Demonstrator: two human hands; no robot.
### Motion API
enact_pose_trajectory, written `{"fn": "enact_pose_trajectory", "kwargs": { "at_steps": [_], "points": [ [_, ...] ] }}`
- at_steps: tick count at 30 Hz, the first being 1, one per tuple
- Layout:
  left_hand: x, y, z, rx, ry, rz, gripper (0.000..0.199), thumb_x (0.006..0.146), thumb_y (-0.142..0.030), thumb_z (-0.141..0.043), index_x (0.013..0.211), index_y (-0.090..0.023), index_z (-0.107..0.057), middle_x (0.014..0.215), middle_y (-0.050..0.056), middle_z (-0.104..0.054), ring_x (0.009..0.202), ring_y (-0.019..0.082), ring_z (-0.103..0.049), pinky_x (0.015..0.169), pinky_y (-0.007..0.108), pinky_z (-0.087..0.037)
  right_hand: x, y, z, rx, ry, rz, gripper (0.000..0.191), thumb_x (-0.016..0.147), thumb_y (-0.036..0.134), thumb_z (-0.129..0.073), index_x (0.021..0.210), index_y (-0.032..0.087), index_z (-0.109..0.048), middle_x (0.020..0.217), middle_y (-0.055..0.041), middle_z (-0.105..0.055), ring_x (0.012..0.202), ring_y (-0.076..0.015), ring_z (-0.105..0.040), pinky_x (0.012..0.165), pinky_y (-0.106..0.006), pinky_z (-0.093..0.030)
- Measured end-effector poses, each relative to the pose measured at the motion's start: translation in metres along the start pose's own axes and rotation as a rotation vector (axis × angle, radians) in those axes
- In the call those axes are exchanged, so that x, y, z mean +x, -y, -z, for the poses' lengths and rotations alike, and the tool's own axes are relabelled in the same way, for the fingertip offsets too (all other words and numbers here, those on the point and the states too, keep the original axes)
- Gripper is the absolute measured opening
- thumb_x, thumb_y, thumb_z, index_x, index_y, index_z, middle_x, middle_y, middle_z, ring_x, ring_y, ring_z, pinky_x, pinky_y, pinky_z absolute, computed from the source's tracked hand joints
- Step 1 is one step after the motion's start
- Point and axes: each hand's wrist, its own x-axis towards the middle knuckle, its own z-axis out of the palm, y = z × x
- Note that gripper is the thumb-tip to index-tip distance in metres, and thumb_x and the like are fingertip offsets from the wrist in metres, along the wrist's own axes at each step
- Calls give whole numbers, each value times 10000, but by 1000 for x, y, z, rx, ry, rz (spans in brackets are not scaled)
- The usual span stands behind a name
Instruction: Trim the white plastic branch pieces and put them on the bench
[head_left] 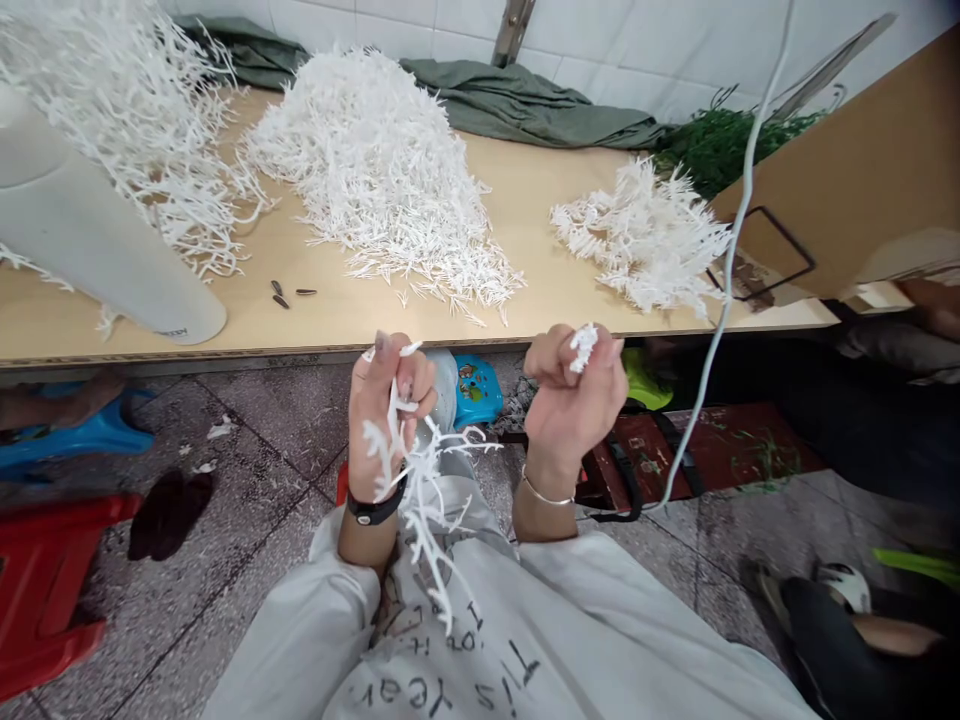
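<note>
Below the table's front edge, my left hand (369,425) is closed around a white branched plastic stem (427,480), whose forked twigs dangle in front of my shirt. My right hand (562,415), apart from the left, pinches a small white frilly plastic piece (583,347) between thumb and fingers. Beyond my hands lies a big heap of short white plastic sprigs (382,160). A looser pile of long white branched stems (150,130) is at the left. Toward the right sits a smaller cluster of white plastic sprigs (645,235).
A white bottle-like cylinder (105,230) leans across the table's left. Several dark seeds (280,294) lie on the table (330,300). A pale cable (739,220) hangs at the right. Greenery (709,145) and cardboard (862,150) stand beyond. Other people's limbs show at both sides.
</note>
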Motion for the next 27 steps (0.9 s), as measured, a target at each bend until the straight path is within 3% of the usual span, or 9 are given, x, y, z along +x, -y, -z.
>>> {"fn": "enact_pose_trajectory", "kwargs": {
  "at_steps": [3, 7, 9, 12, 16, 19, 21, 23, 27],
  "points": [
    [4, 0, 3, -32, -61, -7, 398, 807, -392, -658, 557, -161, -452, 494, -70, -240, 407, 39, -181, 326, 105, -255, 29, -28, 4, -202, -31, 47, 369, 928, 486, -369, 669, 228, -321, 619, 27, -279, 518, -109, -325, 493, -258, -316],
    [6, -2, 5, -82, -68, 29, 405, 813, -408, -646, 565, -160, -443, 497, -70, -281, 400, 34, -209, 319, 109, -252, 74, -74, 6, -557, 224, 119, 404, 908, 555, -360, 676, 224, -378, 635, 16, -341, 602, -132, -385, 642, -313, -395],
    [7, -2, 5, -84, -106, 19, 394, 814, -392, -645, 567, -155, -452, 501, -68, -331, 391, 26, -233, 319, 111, -259, 82, -87, 2, -588, 307, 146, 421, 912, 559, -340, 661, 224, -385, 620, 19, -339, 592, -132, -374, 646, -319, -392],
    [10, 0, 6, -90, -203, 13, 255, 801, -306, -658, 645, -149, -532, 537, -65, -429, 390, 16, -299, 333, 103, -280, 73, -87, -6, -503, 349, 176, 398, 937, 509, -320, 675, 220, -402, 624, 26, -336, 575, -119, -358, 612, -298, -376],
    [18, 3, 7, -135, -240, 93, 239, 859, -310, -578, 675, -162, -539, 516, -71, -403, 377, 25, -308, 330, 115, -270, 59, -81, -11, -508, 268, 221, 378, 945, 460, -345, 672, 207, -418, 623, 28, -344, 586, -111, -369, 620, -282, -362],
    [25, 3, 12, -181, -214, 122, 334, 897, -380, -517, 641, -167, -496, 500, -71, -319, 374, 35, -254, 323, 133, -251, 66, -95, -6, -698, 116, 192, 342, 917, 428, -426, 679, 194, -502, 586, 27, -372, 615, -129, -396, 687, -314, -383],
    [29, 3, 18, -192, -198, 140, 375, 902, -433, -491, 635, -170, -476, 501, -74, -265, 379, 43, -204, 314, 145, -220, 74, -110, 2, -812, 113, 110, 231, 863, 373, -533, 746, 183, -592, 575, 22, -441, 636, -144, -423, 733, -347, -396],
    [33, 4, 25, -185, -179, 155, 408, 905, -478, -457, 633, -175, -457, 505, -75, -224, 392, 53, -173, 315, 157, -203, 77, -122, 10, -869, 163, 30, 172, 799, 295, -609, 916, 175, -644, 662, 0, -558, 686, -161, -466, 766, -370, -407],
    [35, 6, 34, -190, -156, 138, 415, 933, -487, -362, 669, -178, -451, 547, -61, -230, 431, 69, -212, 356, 168, -254, 68, -125, 18, -838, 135, 49, 358, 776, 236, -604, 1129, 179, -582, 965, -60, -643, 863, -188, -523, 838, -391, -426]
  ]
}}
